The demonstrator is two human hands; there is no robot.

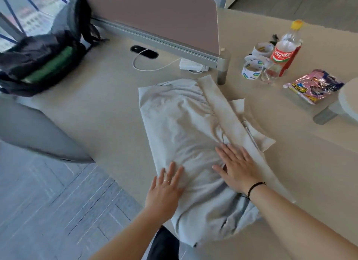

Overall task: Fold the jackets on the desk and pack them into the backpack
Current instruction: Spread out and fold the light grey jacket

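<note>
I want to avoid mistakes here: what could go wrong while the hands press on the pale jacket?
The jacket hangs over the desk's near edge, so it might slip off. The left hand and right hand lie flat on wrinkled cloth, so creases may get pressed in. The backpack sits far left, so the fold may loosen when carried.

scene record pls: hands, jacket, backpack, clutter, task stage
left hand: flat on the jacket's near left part, fingers straight
right hand: flat on the jacket, near its middle
jacket: pale grey, partly folded on the desk
backpack: dark, far left on the desk, apart from the jacket
clutter: bottle, tape roll, snack bag
stage: folding; nothing packed yet
</note>
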